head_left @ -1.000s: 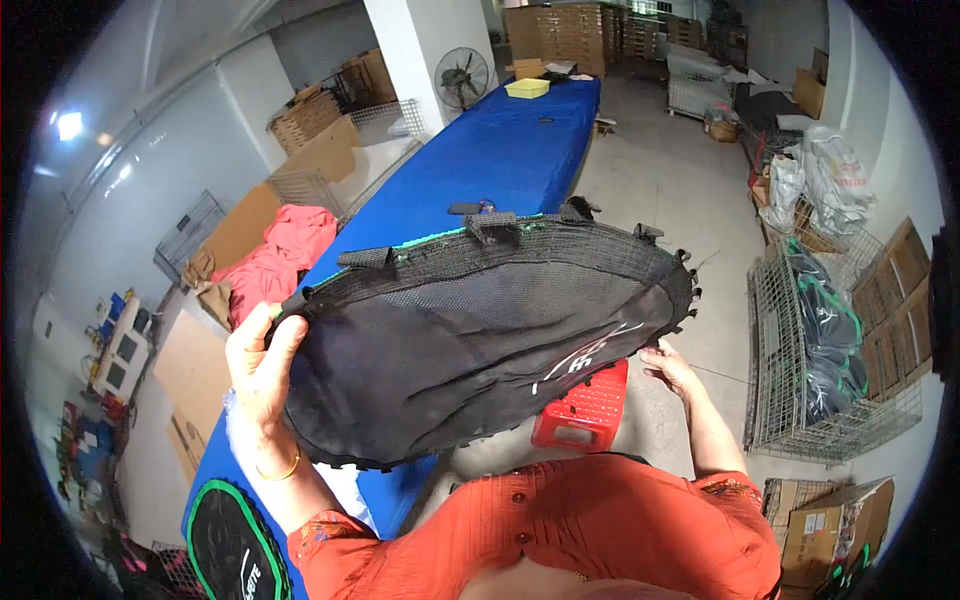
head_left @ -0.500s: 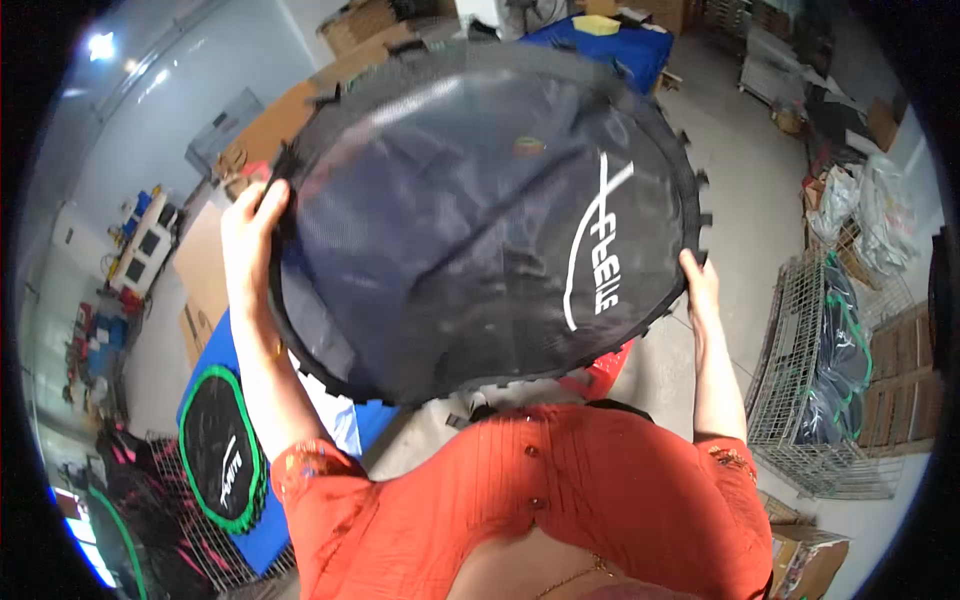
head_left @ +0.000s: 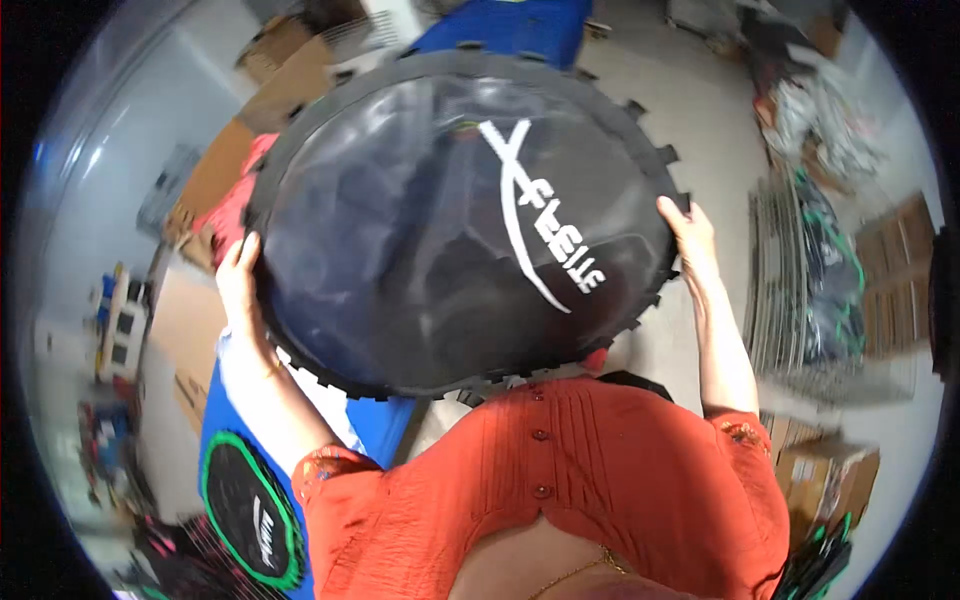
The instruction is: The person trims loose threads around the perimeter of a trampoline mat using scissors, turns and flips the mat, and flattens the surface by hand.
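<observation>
A large round black trampoline mat (head_left: 430, 250) with white lettering and short tabs round its edge is held up in front of my chest. My left hand (head_left: 240, 275) grips its left rim, thumb and fingers closed over the edge. On the opposite side my right hand (head_left: 690, 232) is closed on the right rim, thumb on the face of the mat. The mat's near edge hangs close to my orange top. Its underside is hidden from me.
A smaller black mat with green edging (head_left: 252, 510) lies on a blue-covered table (head_left: 385, 425) at lower left. Another blue table (head_left: 500, 30) stands beyond the mat. Wire cages (head_left: 780, 290) with bagged goods line the right, and a cardboard box (head_left: 825, 480) sits lower right.
The trampoline mat has turned clockwise in my hands' hold, its lettering shifting left and tilting. My view has swung, and both hands still hold the rim.
</observation>
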